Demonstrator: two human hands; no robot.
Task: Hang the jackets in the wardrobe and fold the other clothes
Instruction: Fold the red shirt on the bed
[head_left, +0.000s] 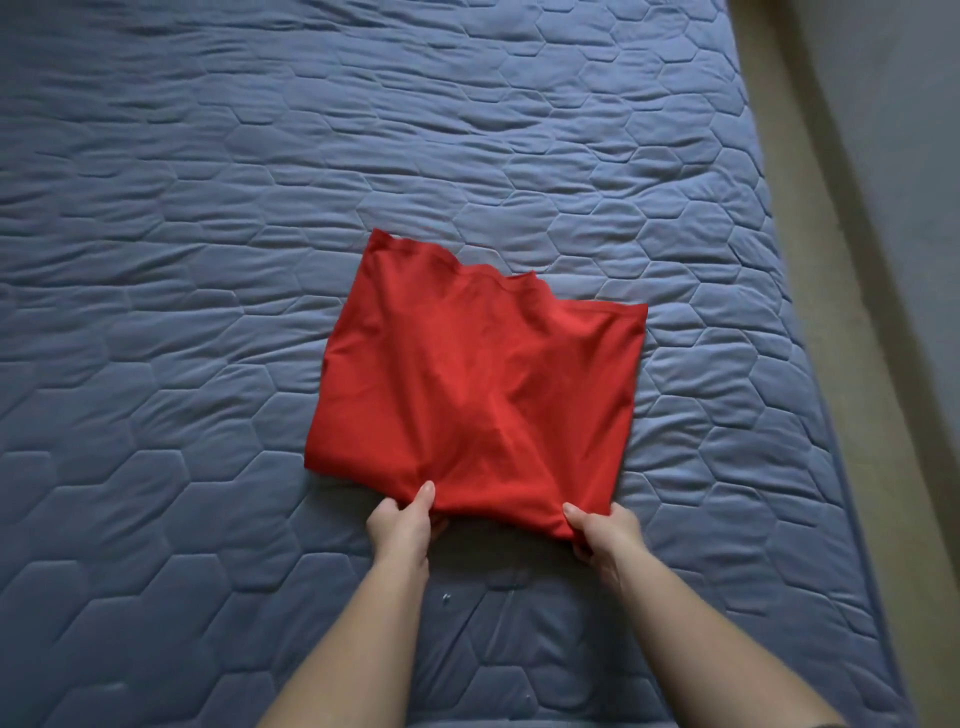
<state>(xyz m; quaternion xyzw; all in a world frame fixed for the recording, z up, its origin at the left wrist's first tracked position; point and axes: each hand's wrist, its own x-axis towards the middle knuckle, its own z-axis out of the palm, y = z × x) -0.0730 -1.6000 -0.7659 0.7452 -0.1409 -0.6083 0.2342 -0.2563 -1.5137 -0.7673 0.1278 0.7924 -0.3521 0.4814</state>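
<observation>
A red garment (478, 374) lies partly folded on the blue quilted bed (208, 234), its hem edge pointing away from me. My left hand (402, 525) pinches its near edge left of centre, thumb on top of the cloth. At the near right corner my right hand (602, 532) pinches the cloth the same way. The near edge is lifted slightly off the bed between the two hands. The fingers under the cloth are hidden.
The bed's right edge (810, 395) runs diagonally down the right side, with a beige floor strip (831, 156) and a grey wall beyond it. Wrinkled quilt spreads to the left and far side.
</observation>
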